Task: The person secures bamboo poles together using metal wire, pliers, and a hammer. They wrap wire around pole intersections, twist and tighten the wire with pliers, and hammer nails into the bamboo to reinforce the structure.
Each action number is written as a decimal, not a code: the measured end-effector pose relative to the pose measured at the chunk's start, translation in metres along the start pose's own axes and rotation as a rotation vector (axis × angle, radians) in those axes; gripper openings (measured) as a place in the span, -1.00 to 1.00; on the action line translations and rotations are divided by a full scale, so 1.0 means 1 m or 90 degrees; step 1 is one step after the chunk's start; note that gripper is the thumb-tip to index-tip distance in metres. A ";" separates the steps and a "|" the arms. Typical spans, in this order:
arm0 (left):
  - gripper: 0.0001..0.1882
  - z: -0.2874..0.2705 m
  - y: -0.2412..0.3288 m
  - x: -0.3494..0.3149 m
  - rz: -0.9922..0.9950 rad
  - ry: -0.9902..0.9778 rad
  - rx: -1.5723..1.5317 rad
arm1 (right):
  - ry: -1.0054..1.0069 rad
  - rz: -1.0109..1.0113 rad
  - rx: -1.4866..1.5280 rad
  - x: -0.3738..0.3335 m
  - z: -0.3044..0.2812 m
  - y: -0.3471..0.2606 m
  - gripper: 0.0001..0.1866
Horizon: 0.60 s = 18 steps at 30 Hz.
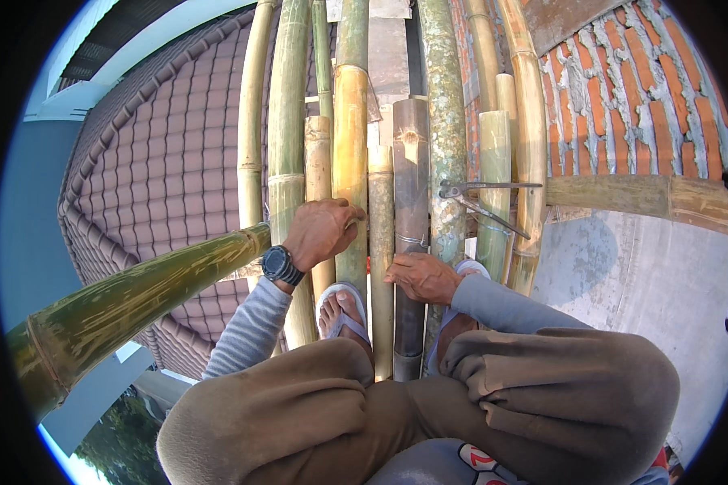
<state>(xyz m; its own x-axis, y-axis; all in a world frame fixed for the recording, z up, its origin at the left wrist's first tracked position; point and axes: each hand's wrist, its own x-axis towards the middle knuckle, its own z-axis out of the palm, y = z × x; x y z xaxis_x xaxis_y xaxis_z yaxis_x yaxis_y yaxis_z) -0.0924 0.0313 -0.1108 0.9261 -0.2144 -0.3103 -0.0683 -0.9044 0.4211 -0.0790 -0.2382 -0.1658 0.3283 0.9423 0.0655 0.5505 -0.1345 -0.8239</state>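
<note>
I squat on a platform of bamboo poles laid side by side, pointing away from me. My left hand point(323, 232), with a dark watch point(281, 267) on its wrist, is closed over a yellow bamboo pole point(350, 153); its curled fingers hide whatever is in them. Lower and to the right, my right hand point(425, 277) has its fingers bent together above a thin pole point(381, 190) and a grey-brown pole point(411, 162). Thin wire point(412, 241) crosses the grey-brown pole just above this hand. Metal pincers point(493, 198) with spread handles lie across the poles at right.
A thick green bamboo pole point(146, 303) slants in from the left, its end by my left wrist. Beyond it lies a tiled roof point(170, 153). A brick wall point(631, 89) and a horizontal bamboo point(623, 198) stand at right, above a grey surface point(623, 275) lower down. Gaps show between poles.
</note>
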 end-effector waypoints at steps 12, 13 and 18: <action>-0.60 0.013 0.010 -0.005 0.015 -0.039 0.043 | -0.011 -0.018 0.006 -0.003 0.004 -0.001 -0.84; -0.59 0.014 0.009 -0.005 0.013 -0.041 0.042 | -0.028 -0.016 0.017 -0.004 0.006 -0.002 -0.84; -0.57 0.019 0.012 -0.006 0.023 -0.021 0.074 | -0.037 -0.046 -0.016 -0.009 0.009 -0.009 -0.84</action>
<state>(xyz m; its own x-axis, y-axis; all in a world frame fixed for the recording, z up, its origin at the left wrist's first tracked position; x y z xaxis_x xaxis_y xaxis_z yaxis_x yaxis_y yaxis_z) -0.1061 0.0150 -0.1199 0.9096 -0.2579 -0.3258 -0.1457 -0.9323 0.3310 -0.0937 -0.2431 -0.1643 0.2418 0.9661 0.0906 0.5903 -0.0724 -0.8040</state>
